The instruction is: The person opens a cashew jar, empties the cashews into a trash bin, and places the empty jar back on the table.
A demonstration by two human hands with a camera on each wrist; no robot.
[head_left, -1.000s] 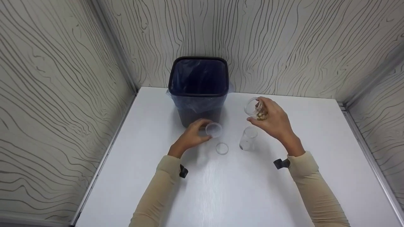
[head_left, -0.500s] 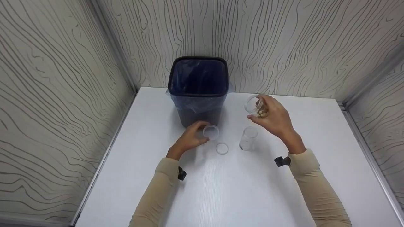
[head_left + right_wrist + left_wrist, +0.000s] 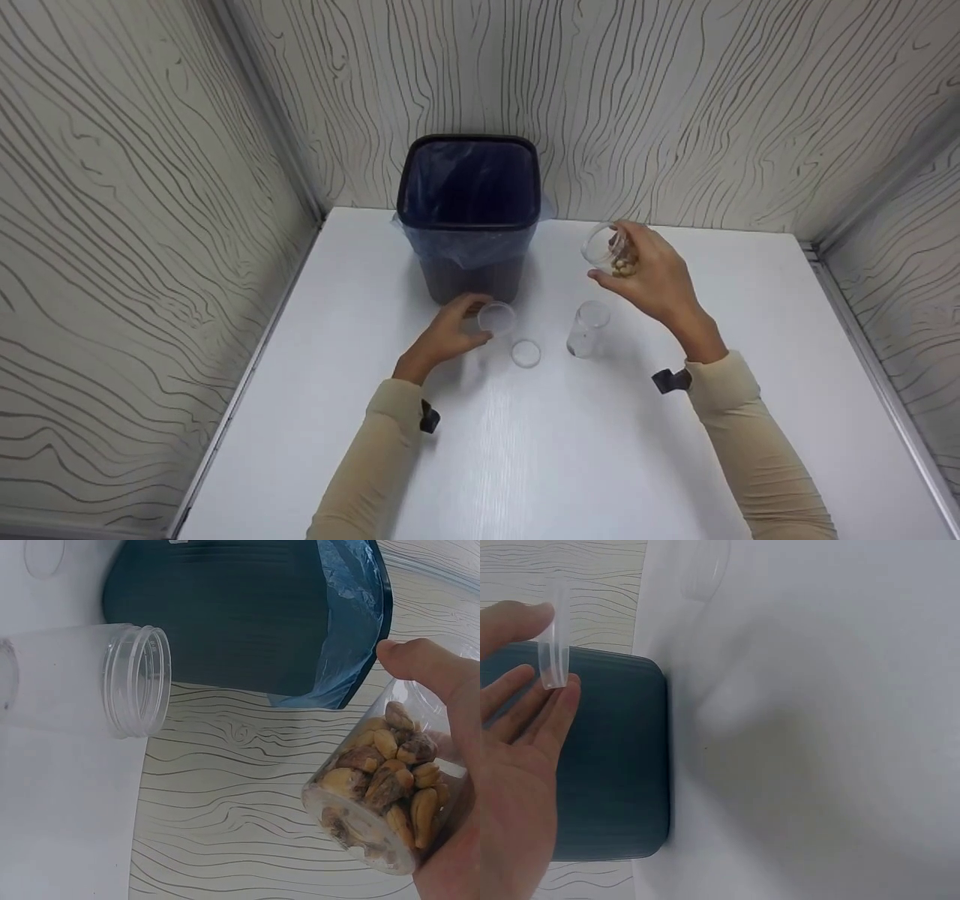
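My left hand (image 3: 439, 339) pinches a clear plastic lid (image 3: 497, 319) between thumb and fingertips, in front of the bin. In the left wrist view that lid (image 3: 554, 652) is seen edge-on. Off to the right, my right hand (image 3: 658, 276) grips a clear jar (image 3: 598, 249) raised above the table, its open mouth tilted left. Nuts that look like cashews (image 3: 386, 776) lie in the lower part of this jar. Between the hands a second clear jar (image 3: 589, 331) stands upright without a lid. Beside it, another clear lid (image 3: 526, 353) lies flat on the table.
A dark bin (image 3: 472, 274) lined with a blue bag (image 3: 469, 247) stands at the back, left of centre. Wood-patterned panels (image 3: 637, 112) close off the back and sides of the white table (image 3: 570, 450).
My left hand has drawn slightly left and toward me with the lid. The right hand has risen a little with the jar of nuts. The standing jar and flat lid stay put.
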